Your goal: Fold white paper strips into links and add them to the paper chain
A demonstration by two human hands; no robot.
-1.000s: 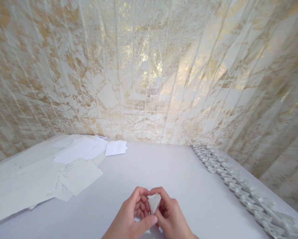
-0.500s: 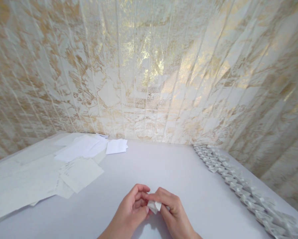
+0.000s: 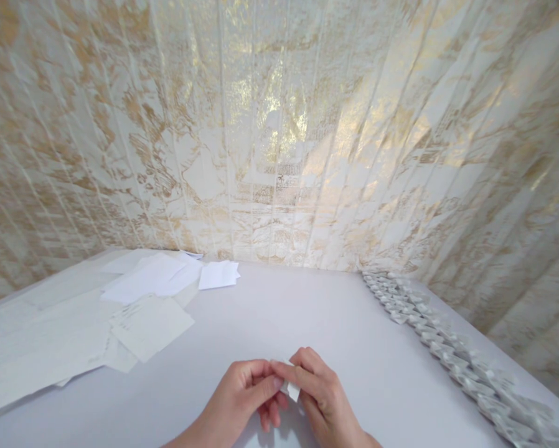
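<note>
A small folded piece of white paper (image 3: 292, 390) is held between my two hands above the table, near the bottom middle of the view. My left hand (image 3: 249, 392) pinches its left side with thumb and index finger, the other fingers curled below. From the right, my right hand (image 3: 320, 389) grips the paper, its index finger stretched across the top toward the left fingertips. Fingers cover much of the paper, so its full shape is hidden.
Overlapping paper sheets (image 3: 50, 336) spread over the left of the white table (image 3: 302, 311). Small white paper squares (image 3: 218, 275) lie at the back. Rows of folded paper pieces (image 3: 452, 358) run along the right edge. A gold-patterned curtain (image 3: 279, 137) hangs behind the table.
The folded paper has turned in my fingers and is more covered now. My left thumb has closed onto it, and my right index finger has reached left across its top.
</note>
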